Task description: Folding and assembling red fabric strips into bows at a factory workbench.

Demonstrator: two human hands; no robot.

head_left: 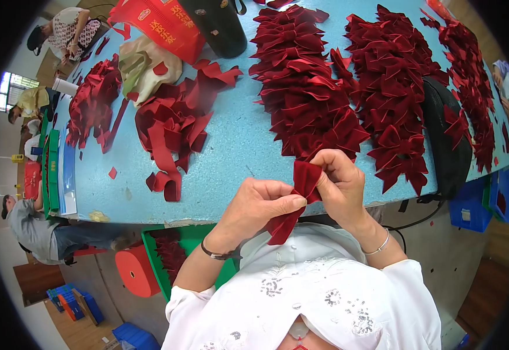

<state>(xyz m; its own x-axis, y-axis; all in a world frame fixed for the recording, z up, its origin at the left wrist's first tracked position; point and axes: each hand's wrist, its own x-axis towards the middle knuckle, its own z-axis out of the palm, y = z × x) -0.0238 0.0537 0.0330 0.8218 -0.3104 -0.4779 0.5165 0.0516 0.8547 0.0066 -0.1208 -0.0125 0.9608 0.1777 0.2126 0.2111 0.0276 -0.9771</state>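
Between my hands, just above the near edge of the blue table (231, 153), is a dark red velvet ribbon bow (307, 178), partly covered by my fingers. My left hand (266, 201) pinches its lower left part, thumb against fingers, and a ribbon tail hangs below. On the upper right my right hand (340, 178) closes thumb and fingers on the same bow. Right beyond my hands lies a long row of stacked red velvet bows (301, 81). Another row of bows (391, 87) runs beside it.
Loose red ribbon strips (175, 119) lie at left, near a pale cloth (149, 64), a red bag (161, 26) and a dark tumbler (216, 26). A black bag (441, 140) is at right. Below the edge stand a green crate (161, 256) and a red roll (136, 271). Other people sit at left.
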